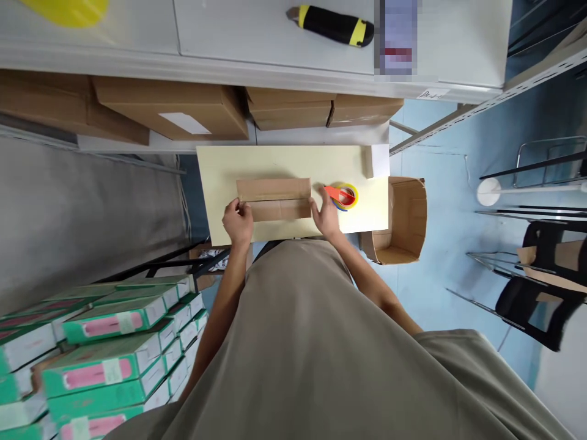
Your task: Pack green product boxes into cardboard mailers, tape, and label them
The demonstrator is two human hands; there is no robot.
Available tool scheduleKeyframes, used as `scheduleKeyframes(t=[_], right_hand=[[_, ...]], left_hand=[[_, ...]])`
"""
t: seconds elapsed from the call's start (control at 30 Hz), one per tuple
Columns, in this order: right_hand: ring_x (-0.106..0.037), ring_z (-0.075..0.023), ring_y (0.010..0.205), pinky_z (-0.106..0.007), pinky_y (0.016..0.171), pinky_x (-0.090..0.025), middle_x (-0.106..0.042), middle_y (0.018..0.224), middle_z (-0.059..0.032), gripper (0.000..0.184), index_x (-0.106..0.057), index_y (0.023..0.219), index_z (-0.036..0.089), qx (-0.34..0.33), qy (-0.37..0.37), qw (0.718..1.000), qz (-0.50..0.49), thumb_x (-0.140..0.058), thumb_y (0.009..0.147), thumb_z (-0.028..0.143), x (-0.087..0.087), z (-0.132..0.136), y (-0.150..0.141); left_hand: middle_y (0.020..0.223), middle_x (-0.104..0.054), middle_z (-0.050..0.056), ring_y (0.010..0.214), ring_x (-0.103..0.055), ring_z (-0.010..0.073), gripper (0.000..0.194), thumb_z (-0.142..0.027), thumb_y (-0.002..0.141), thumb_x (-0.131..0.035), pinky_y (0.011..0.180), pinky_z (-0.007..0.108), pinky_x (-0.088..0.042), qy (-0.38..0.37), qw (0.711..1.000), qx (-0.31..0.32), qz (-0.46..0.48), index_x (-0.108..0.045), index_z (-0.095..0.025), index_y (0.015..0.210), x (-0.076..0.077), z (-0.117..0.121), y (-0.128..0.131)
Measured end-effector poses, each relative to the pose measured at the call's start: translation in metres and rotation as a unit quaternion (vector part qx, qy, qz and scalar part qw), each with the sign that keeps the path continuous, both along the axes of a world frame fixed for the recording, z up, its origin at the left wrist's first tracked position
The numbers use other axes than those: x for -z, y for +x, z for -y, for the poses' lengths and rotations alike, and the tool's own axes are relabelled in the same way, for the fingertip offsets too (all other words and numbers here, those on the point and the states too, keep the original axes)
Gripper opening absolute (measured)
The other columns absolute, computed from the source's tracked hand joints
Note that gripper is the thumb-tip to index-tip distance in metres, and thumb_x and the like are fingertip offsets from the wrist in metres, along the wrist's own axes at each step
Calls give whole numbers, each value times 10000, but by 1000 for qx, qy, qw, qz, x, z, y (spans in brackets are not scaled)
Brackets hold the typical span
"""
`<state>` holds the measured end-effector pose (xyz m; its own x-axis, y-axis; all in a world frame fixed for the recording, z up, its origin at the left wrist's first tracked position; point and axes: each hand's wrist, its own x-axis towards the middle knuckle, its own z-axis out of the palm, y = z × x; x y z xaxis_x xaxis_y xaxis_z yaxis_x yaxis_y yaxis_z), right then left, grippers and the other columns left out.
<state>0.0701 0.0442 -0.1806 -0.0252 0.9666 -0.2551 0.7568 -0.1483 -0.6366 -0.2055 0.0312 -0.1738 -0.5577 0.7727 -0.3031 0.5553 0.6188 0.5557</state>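
A narrow brown cardboard box (pixel 275 190) lies lengthwise on the pale yellow tabletop (pixel 220 165), a seam running along its middle between two flaps. My left hand (pixel 238 223) is at the box's left end, fingers curled and pinched against its edge. At the opposite end is my right hand (pixel 326 215), thumb by the box's corner and fingers apart. Just right of those fingers sits an orange tape dispenser (pixel 334 195) with a yellow-rimmed roll (pixel 356 194). Whether my right fingertips touch the dispenser, I cannot tell.
Above the tabletop, a shelf (pixel 257 58) carries a black-and-yellow utility knife (pixel 337 26); large cartons (pixel 174 104) stand beneath it. A white block (pixel 380 161) occupies the tabletop's far right corner. An open carton (pixel 408 217) is at right, stacked green boxes (pixel 110 342) at lower left.
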Motion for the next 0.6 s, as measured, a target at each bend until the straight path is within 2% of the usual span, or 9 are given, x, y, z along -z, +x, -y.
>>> scheduleKeyframes(t=[0.1, 0.17, 0.23, 0.3, 0.37, 0.43, 0.5, 0.6], right_hand=[[-681, -435, 1511, -576, 1205, -599, -591, 1702, -313, 983, -370, 1747, 107, 32, -59, 998, -10, -471, 1110, 849, -2, -5, -45], [-717, -468, 1446, -607, 1165, -614, -634, 1636, -337, 1066, -407, 1697, 104, 82, -82, 993, 16, -568, 1030, 920, 1, -14, -64], [-769, -462, 1335, -604, 1120, -627, -751, 1447, -317, 992, -511, 1581, 116, 122, -100, 987, 36, -636, 1005, 914, 6, -26, -71], [-799, -432, 1235, -581, 1083, -630, -814, 1265, -261, 817, -593, 1464, 141, 139, -105, 984, 47, -639, 1055, 846, 8, -34, -68], [-807, -395, 1178, -546, 1067, -622, -825, 1197, -217, 626, -644, 1393, 159, 137, -96, 985, 48, -577, 1146, 730, 9, -36, -57], [-806, -355, 1143, -499, 1053, -610, -822, 1188, -190, 492, -686, 1350, 171, 116, -83, 989, 31, -496, 1216, 605, 9, -31, -45], [-791, -323, 1134, -454, 1043, -598, -808, 1208, -184, 458, -718, 1317, 174, 91, -59, 994, 11, -453, 1238, 540, 7, -21, -34], [-749, -300, 1150, -421, 1043, -595, -752, 1286, -198, 485, -735, 1286, 177, 93, 5, 996, 7, -475, 1217, 581, 6, -2, -29]], left_hand=[[1357, -801, 272, 1343, -761, 446, 513, -430, 1060, -647, 1181, 557, -569, -33, 999, 23, -20, -702, -112, 1459, -10, -1, 14], [1330, -796, 314, 1324, -757, 505, 640, -585, 1058, -677, 1153, 606, -573, -47, 998, 31, -34, -678, -90, 1464, -14, -8, 21], [1313, -785, 354, 1289, -756, 542, 766, -702, 1001, -738, 1120, 631, -580, -54, 997, 35, -44, -672, -68, 1425, -15, -18, 25], [1293, -783, 365, 1253, -758, 551, 799, -727, 928, -822, 1086, 625, -588, -57, 996, 40, -46, -684, -72, 1365, -13, -27, 24], [1210, -805, 328, 1209, -766, 527, 683, -691, 908, -858, 1050, 587, -592, -58, 997, 43, -37, -720, -114, 1247, -10, -29, 16], [1098, -821, 261, 1144, -776, 470, 477, -629, 966, -808, 1020, 529, -586, -46, 997, 54, -16, -735, -171, 1082, -6, -24, 4], [1026, -822, 195, 1068, -772, 390, 355, -552, 1045, -703, 998, 461, -574, -15, 996, 81, 23, -728, -203, 986, 0, -12, -11], [1055, -814, 145, 1046, -742, 304, 283, -441, 1085, -600, 959, 373, -573, 43, 985, 134, 98, -757, -208, 1052, 9, 9, -28]])
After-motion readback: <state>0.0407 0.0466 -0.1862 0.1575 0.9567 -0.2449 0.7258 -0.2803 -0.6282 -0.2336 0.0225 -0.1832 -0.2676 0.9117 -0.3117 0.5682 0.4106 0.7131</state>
